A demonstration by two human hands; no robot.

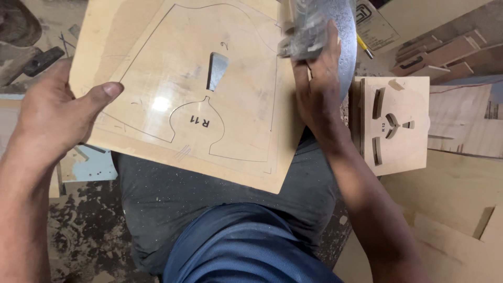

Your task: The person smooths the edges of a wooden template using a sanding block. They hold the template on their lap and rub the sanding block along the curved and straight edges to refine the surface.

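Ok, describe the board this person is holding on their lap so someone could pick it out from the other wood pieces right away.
Start at the person's lap: the big flat plywood sheet lying across it, gripped at its edge by the left hand while the right hand rests at the far side. Unlike the smaller cut panel standing to the right, it bears a traced outline and a single wedge-shaped slot.

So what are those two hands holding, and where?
Left hand grips the flat tan wooden board by its left edge; right hand holds a blurred grey tool at the right edge.
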